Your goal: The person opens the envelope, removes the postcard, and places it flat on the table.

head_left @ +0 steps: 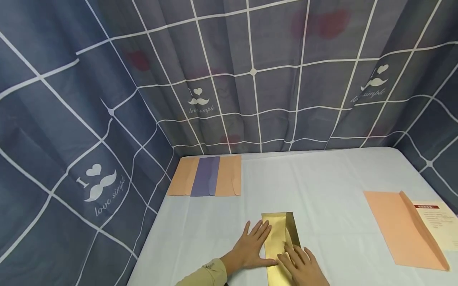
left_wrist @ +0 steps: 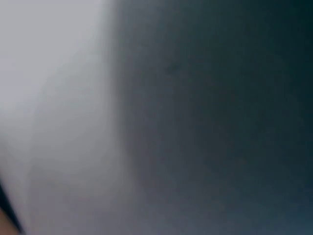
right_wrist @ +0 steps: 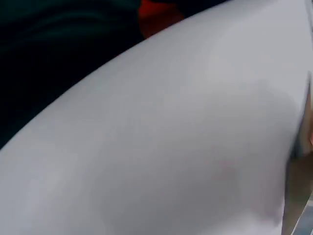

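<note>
A shiny gold paper envelope (head_left: 277, 228) lies lengthwise on the table before me, with a darker gold strip (head_left: 292, 226) along its right side. Flat across its left part, my left hand (head_left: 250, 248) presses down with fingers spread and the thumb reaching over the paper. The fingers of my right hand (head_left: 304, 266) are slightly bent and touch the gold paper by its right edge. The near end of the envelope runs out of the head view. Blur and dark cloth fill the left wrist view. In the right wrist view, only a sliver of the paper's side (right_wrist: 296, 196) shows.
Two orange envelopes (head_left: 229, 174) and a purple envelope (head_left: 204, 176) lie in a row at the back left. To the right, a larger orange envelope (head_left: 397, 230) overlaps a cream printed card (head_left: 438, 228). Dark checked curtains (head_left: 229, 103) surround the white table (head_left: 322, 182).
</note>
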The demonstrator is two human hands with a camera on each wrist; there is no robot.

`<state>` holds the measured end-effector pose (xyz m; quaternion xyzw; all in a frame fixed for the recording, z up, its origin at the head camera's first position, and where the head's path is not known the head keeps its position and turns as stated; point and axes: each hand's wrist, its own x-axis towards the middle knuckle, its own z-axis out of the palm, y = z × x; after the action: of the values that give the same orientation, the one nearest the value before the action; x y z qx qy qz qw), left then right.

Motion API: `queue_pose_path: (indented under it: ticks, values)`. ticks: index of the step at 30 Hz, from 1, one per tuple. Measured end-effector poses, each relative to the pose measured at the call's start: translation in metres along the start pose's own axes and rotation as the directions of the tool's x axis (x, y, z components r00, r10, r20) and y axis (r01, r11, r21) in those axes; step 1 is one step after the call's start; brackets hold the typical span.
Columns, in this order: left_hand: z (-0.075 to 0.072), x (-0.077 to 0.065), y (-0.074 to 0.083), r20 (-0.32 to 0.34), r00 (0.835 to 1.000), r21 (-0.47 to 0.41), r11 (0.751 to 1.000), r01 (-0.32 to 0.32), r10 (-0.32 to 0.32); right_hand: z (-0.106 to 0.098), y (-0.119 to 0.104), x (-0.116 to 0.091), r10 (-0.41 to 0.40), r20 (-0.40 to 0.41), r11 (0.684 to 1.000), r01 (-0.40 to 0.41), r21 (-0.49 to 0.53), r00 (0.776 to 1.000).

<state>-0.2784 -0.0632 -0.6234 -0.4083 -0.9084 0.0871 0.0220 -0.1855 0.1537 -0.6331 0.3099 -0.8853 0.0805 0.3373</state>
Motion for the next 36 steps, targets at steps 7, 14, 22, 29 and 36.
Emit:
queue_pose_path:
  ticks: [7,14,22,29,36]
  values:
    - [0.002,-0.001,-0.002,-0.018,1.000,-0.017,1.000,-0.003,0.003,-0.021,0.033,-0.029,0.194,0.068,0.981,-0.193,-0.027,0.979]
    - [-0.003,0.001,-0.002,-0.025,1.000,-0.028,0.999,-0.016,0.016,-0.027,0.048,-0.039,0.174,0.155,0.985,-0.170,-0.041,0.972]
    - [-0.005,0.001,-0.003,0.007,1.000,-0.060,0.998,-0.007,0.007,-0.036,0.053,-0.014,0.338,0.307,0.933,-0.360,0.015,0.890]
    - [-0.007,0.001,-0.003,0.024,1.000,-0.062,0.998,-0.013,0.014,-0.034,0.056,0.034,0.477,0.439,0.859,-0.510,-0.049,0.761]
    - [-0.007,0.001,-0.003,0.023,1.000,-0.059,0.998,-0.007,0.008,-0.022,0.051,0.062,0.557,0.637,0.570,-0.803,0.173,0.533]
